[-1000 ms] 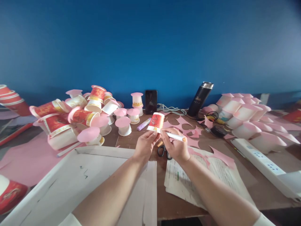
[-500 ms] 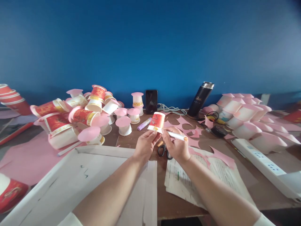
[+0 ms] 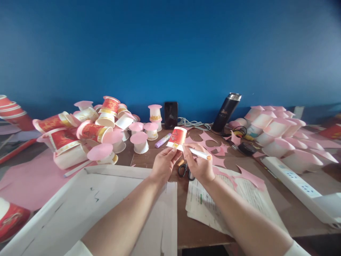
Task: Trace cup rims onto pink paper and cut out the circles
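White cardboard tray [image 3: 77,202] nearest. Past it, over brown desk [image 3: 197,233]: left hand [image 3: 164,163] pinching red paper cup [image 3: 178,136] by gold-banded end, which points nearward; cup's long axis tilts, far end up and rightward. Right hand [image 3: 199,165] closed round white marker [image 3: 198,153], nearly crosswise, orange end rightward, other end at cup. Beyond, phone [image 3: 171,115] upright by blue wall [image 3: 170,53].

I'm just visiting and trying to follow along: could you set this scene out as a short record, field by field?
Left fingers: gripping the red cup
Right fingers: around the white pen, aimed at the red cup
Pen contact: cannot tell
Before the blue wall: phone, black flask
Under left forearm: white tray
Under right forearm: papers
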Demonstrator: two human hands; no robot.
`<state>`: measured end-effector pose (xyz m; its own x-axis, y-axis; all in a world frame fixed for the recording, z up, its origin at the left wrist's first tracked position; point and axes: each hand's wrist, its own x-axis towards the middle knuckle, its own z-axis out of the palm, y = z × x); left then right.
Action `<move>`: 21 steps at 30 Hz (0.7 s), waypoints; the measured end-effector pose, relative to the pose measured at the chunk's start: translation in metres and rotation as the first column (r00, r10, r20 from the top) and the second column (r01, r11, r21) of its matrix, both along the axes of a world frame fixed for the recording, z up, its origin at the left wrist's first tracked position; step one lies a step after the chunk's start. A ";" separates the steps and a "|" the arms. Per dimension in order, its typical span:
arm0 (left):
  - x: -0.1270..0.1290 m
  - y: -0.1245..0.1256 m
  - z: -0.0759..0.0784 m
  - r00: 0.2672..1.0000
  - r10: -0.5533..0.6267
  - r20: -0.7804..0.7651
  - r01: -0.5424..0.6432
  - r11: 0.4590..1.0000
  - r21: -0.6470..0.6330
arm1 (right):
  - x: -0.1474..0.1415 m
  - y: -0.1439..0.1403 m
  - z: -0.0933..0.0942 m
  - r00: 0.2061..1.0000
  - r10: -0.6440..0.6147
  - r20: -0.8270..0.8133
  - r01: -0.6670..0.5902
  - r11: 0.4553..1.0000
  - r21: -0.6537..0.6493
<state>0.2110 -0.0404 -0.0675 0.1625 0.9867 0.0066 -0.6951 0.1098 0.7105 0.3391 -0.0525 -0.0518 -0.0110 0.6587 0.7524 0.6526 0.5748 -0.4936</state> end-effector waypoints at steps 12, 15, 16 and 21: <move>-0.001 0.001 -0.001 1.000 0.001 0.026 -0.001 1.000 -0.002 | -0.001 -0.002 0.001 1.000 -0.019 -0.002 0.019 1.000 -0.014; -0.001 0.001 0.000 1.000 -0.001 0.030 0.002 1.000 -0.008 | -0.002 -0.002 0.001 1.000 -0.002 -0.005 0.002 1.000 -0.013; -0.001 0.001 0.000 0.999 0.000 0.033 0.001 1.000 -0.013 | -0.002 -0.002 0.001 1.000 0.002 -0.001 -0.002 1.000 -0.010; -0.001 0.000 0.003 0.998 0.012 0.056 -0.009 0.999 -0.048 | -0.002 -0.001 0.000 1.000 -0.005 -0.001 0.005 1.000 -0.017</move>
<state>0.2103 -0.0405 -0.0648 0.1531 0.9877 -0.0318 -0.7348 0.1353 0.6646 0.3372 -0.0535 -0.0521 -0.0067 0.6716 0.7409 0.6553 0.5626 -0.5040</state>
